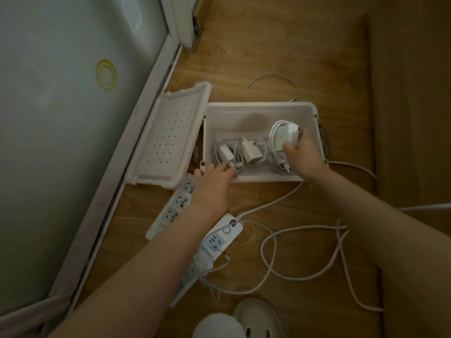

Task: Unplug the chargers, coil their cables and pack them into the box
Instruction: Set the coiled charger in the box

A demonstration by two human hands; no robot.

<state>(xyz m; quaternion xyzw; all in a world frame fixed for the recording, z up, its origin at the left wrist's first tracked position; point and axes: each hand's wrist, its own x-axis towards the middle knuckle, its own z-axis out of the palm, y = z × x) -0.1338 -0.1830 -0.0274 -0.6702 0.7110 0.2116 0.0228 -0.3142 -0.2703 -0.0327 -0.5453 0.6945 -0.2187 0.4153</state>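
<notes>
1. Gripping a white charger (286, 137) wrapped in its coiled cable, the right hand (301, 154) holds it inside the open box (258, 108) on the floor.
2. The left hand (214, 181) rests on the box's near rim, fingers (225, 168) loosely curled, grasping nothing.
3. Two more chargers (250, 150) lie inside.

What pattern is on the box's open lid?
Plain white lid with rows of small holes, clearest in the head view.
</notes>
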